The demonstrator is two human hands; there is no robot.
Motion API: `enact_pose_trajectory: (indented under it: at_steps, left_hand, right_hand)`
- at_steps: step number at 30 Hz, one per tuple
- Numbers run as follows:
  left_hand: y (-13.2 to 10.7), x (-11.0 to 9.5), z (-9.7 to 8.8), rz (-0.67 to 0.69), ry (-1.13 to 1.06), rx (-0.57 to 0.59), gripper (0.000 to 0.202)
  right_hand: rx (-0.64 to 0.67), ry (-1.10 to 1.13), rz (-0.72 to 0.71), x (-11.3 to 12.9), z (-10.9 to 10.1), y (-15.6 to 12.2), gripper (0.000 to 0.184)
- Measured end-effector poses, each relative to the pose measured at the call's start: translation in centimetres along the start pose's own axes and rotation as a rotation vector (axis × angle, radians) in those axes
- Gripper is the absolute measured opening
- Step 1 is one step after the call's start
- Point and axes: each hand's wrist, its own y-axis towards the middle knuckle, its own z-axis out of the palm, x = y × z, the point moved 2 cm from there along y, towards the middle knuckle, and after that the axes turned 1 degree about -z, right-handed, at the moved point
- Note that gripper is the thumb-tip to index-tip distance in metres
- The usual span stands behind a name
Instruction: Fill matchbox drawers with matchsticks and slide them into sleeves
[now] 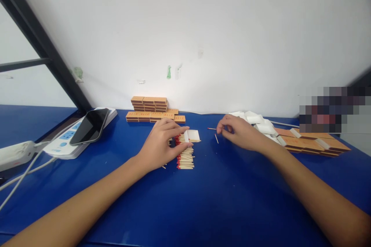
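Note:
My left hand [160,142] has its thumb and index finger around the near-left end of a small white matchbox tray [193,135]. A few pale matchsticks show at the tray's lower edge. Below and beside that hand lies a pile of red-headed matches [185,160], partly hidden by the fingers. My right hand [236,131] is to the right of the tray, fingers curled into a pinch. From its fingertips a single match [211,128] points left, red head outward. Another loose match [216,138] rests on the blue table just below.
Stacked orange matchboxes [149,104] stand against the wall. White empty trays [264,126] are heaped at right, beside rows of opened orange matchbox sleeves [313,141]. At left, a phone [90,125] lies on a white power strip [62,148] with cables.

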Motion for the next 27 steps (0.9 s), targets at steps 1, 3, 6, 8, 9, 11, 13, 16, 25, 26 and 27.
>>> enact_pose_trajectory:
  at_steps: [1,3,6,8,9,11,13,16,25,26,27]
  left_hand:
    - [0.0,0.0,0.0,0.0,0.001,0.0,0.034]
    - [0.0,0.0,0.0,0.001,0.006,0.002,0.035]
    - [0.1,0.0,0.0,-0.006,0.02,0.006,0.035]
    - [0.1,0.0,0.0,-0.009,0.023,0.008,0.035]
    - [0.1,0.0,0.0,-0.008,0.021,0.007,0.035]
    - [0.1,0.0,0.1,-0.005,0.011,0.005,0.035]
    - [0.0,0.1,0.1,-0.002,0.003,0.005,0.035]
    - [0.0,0.1,0.1,0.003,-0.001,0.008,0.035]
    - [-0.2,0.2,0.2,-0.021,-0.009,0.027,0.044]
    - [-0.2,0.2,0.2,-0.021,-0.015,0.026,0.045]
    - [-0.2,0.2,0.2,-0.021,-0.022,0.026,0.045]
  right_hand:
    - [-0.019,-0.02,0.035,0.1,-0.1,-0.1,0.014]
    - [-0.003,-0.06,0.129,0.4,-0.2,-0.2,0.006]
    - [0.083,-0.091,0.23,1.0,0.2,-0.5,0.015]
    - [0.118,-0.09,0.238,1.3,0.5,-0.5,0.015]
    - [0.13,-0.084,0.225,1.3,0.7,-0.5,0.012]
    - [0.147,-0.058,0.178,1.2,0.9,-0.4,0.01]
    - [0.133,-0.037,0.127,0.8,1.1,-0.1,0.012]
    - [0.084,-0.043,0.095,-0.1,1.3,0.1,0.017]
    - [-0.01,-0.087,0.104,-1.0,2.0,0.5,0.015]
    - [-0.016,-0.086,0.105,-1.0,2.1,0.5,0.015]
    - [-0.016,-0.085,0.105,-1.1,2.1,0.5,0.015]
